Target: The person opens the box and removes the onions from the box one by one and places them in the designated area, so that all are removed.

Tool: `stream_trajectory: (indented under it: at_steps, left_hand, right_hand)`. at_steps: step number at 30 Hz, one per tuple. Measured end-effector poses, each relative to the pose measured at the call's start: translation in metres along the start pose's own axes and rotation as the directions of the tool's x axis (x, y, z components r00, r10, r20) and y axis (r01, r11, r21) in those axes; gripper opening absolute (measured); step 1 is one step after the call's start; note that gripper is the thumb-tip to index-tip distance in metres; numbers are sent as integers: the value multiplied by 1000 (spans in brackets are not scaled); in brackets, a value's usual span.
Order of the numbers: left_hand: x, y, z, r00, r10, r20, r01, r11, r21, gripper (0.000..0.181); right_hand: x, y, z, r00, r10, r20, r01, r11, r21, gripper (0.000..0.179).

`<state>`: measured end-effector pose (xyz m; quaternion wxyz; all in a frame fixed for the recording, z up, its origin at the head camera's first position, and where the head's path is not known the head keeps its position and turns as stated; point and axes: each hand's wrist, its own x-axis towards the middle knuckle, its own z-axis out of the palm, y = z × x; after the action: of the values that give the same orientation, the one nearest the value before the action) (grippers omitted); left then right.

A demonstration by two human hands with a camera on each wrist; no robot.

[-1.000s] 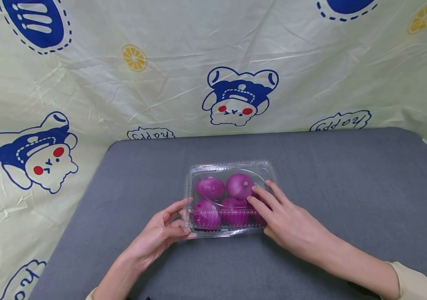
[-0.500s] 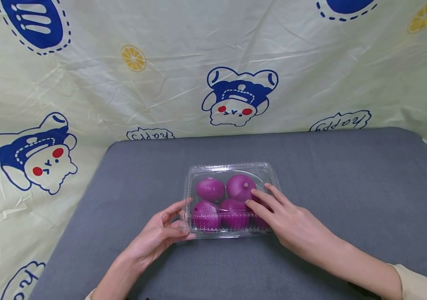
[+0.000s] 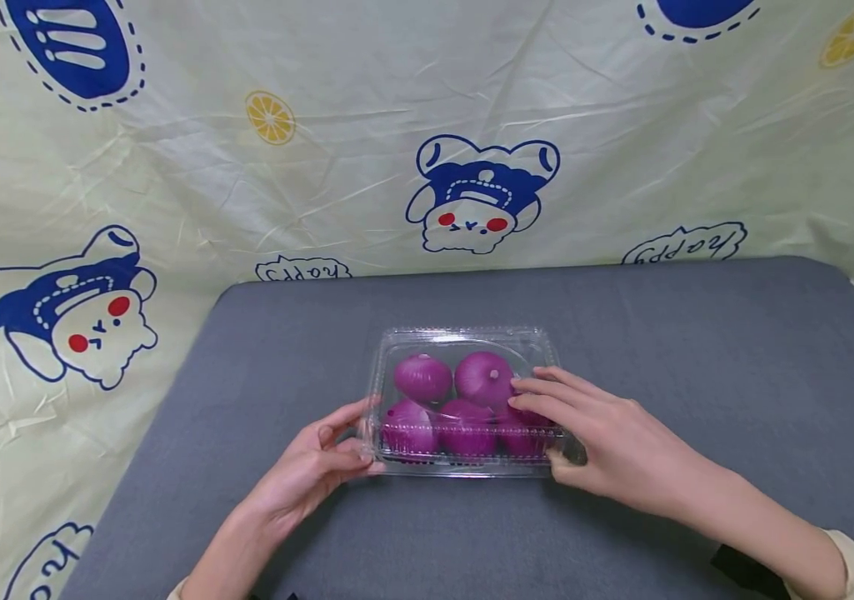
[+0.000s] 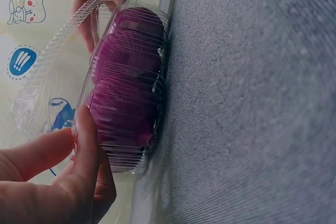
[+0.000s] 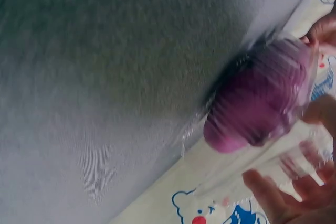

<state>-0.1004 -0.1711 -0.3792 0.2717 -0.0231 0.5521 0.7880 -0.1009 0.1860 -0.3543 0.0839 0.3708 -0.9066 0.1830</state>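
A clear plastic clamshell box (image 3: pixel 464 467) with several purple onions (image 3: pixel 483 379) under its lid stands in the middle of the grey table. At its left front corner my left hand (image 3: pixel 322 458) pinches the rim between thumb and fingers, as the left wrist view shows closely. My right hand (image 3: pixel 621 446) rests its fingers on the right part of the lid, with the thumb down at the front right corner. The right wrist view is blurred; there the right hand (image 5: pixel 310 166) is spread beside the lid, and an onion (image 5: pixel 252 98) shows through the wall.
A grey cloth covers the table (image 3: pixel 696 350) around the box. Behind it hangs a pale curtain (image 3: pixel 352 192) printed with blue cartoon figures and orange slices. A dark object (image 3: pixel 749 571) lies beneath the right forearm.
My right hand has shifted right across the lid, and its thumb has come to the front right corner. The left hand keeps its hold on the box, which has hardly moved.
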Motion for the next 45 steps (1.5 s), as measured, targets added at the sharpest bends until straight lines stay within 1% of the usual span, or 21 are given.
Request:
stream_trajectory:
  at_steps: [2,4,6,9,12,15,17,19,21,24,27,31,33,34,35,37,40,42,45]
  left_hand:
    - [0,0,0,1000,-2,-12,2,1000,0,68]
    - [0,0,0,1000,0,-19,0,1000,4,68]
    - [0,0,-1,1000,4,-19,-4,1000,8,68]
    - [0,0,-1,1000,5,-15,-5,1000,6,68]
    - [-1,0,-2,1000,10,-8,-10,1000,2,67]
    - [-1,0,-2,1000,20,-4,-20,1000,-1,68]
    - [-1,0,-2,1000,26,-3,-26,1000,2,68]
    - [-1,0,-3,1000,31,-7,-31,1000,3,67]
    - [0,0,-3,999,33,-12,-33,999,7,66]
    - [0,-1,-3,999,39,-15,-39,999,3,65]
    - [0,-1,-3,999,37,-15,-37,999,-6,65]
    - [0,-1,-3,999,27,-21,-27,1000,-10,66]
    - [0,0,-3,999,23,-26,-23,1000,-11,65]
    - [-1,0,-3,999,23,-28,-23,1000,-10,65]
    - [-1,0,-3,999,23,-30,-24,1000,-10,65]
    - [0,0,-3,999,25,-32,-26,1000,-9,65]
    - [0,0,-3,999,27,-35,-27,1000,-2,65]
    - [0,0,-3,999,23,-40,-23,1000,-2,65]
    - [0,1,-3,999,16,-47,-16,1000,-5,65]
  right_hand:
    - [1,2,-5,999,18,44,-19,1000,19,66]
    - [2,4,-11,995,37,89,-42,997,60,66]
    - [3,7,-17,992,52,118,-64,993,101,64]
    - [8,12,-27,990,74,121,-94,981,169,58]
    - [14,16,-34,989,114,97,-135,960,244,53]
    - [20,18,-36,987,153,39,-157,936,314,53]
    - [23,19,-34,985,167,-37,-144,928,343,54]
    - [26,20,-33,976,177,-128,-119,921,372,53]
    - [30,23,-34,959,178,-222,-76,913,401,51]
    - [36,29,-37,923,179,-341,-10,897,442,49]
    - [45,37,-39,887,181,-425,37,890,455,47]
    - [59,46,-41,849,208,-486,50,884,465,37]
    - [66,49,-42,839,224,-495,52,874,483,29]
    - [70,51,-43,838,236,-492,53,862,504,26]
    - [74,52,-44,838,247,-486,60,843,534,25]
    - [82,56,-46,842,272,-466,55,816,576,23]
    - [93,62,-50,851,311,-424,20,786,618,25]
    - [100,70,-51,857,330,-396,-16,785,619,29]
    - [110,86,-46,862,362,-355,-63,772,633,36]
